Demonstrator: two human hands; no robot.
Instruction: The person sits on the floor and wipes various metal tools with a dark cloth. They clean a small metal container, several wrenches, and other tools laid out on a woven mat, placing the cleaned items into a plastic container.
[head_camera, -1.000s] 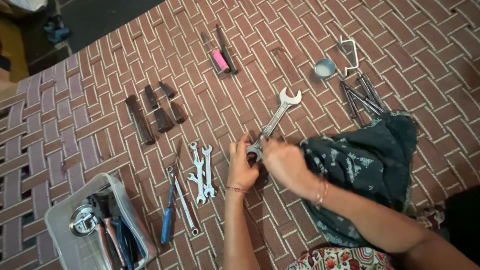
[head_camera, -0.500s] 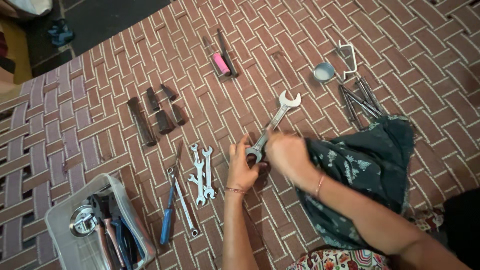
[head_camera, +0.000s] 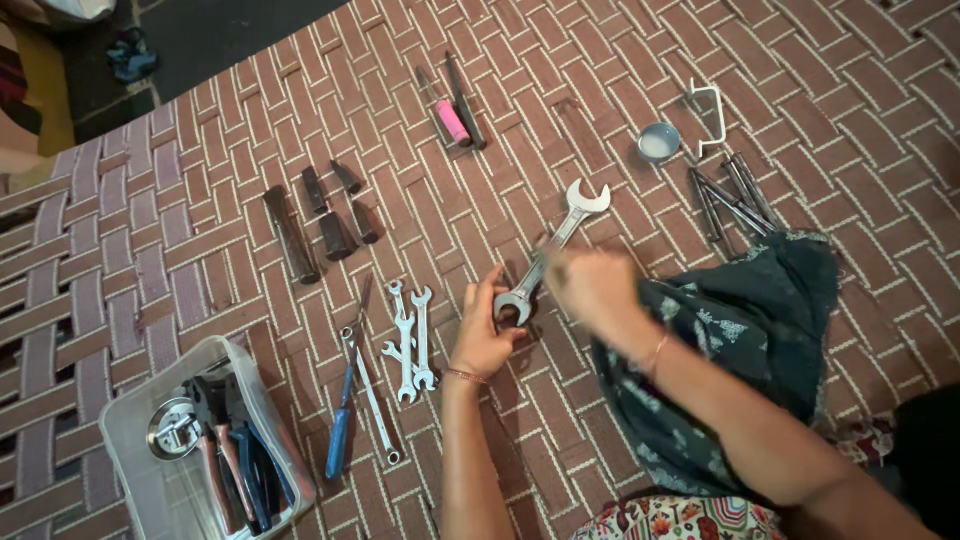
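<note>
A large silver open-ended wrench (head_camera: 560, 240) lies slanted on the woven brick-patterned mat. My left hand (head_camera: 484, 335) grips its lower jaw end. My right hand (head_camera: 592, 285), blurred with motion, is closed on a dark green patterned cloth (head_camera: 740, 340) and presses it against the wrench's shaft. The upper jaw of the wrench is free and points toward the far side.
Two small wrenches (head_camera: 412, 340) and a blue-handled screwdriver (head_camera: 345, 420) lie left of my hand. A clear plastic box (head_camera: 130, 450) of pliers sits at lower left. Dark chisels (head_camera: 320, 220), a pink-handled tool (head_camera: 452, 120), a small metal cup (head_camera: 658, 142), a white bracket (head_camera: 705, 115) and steel rods (head_camera: 735, 195) lie farther away.
My right hand has slid with the cloth up along the wrench shaft, away from the lower jaw. My left hand keeps its grip on the lower end.
</note>
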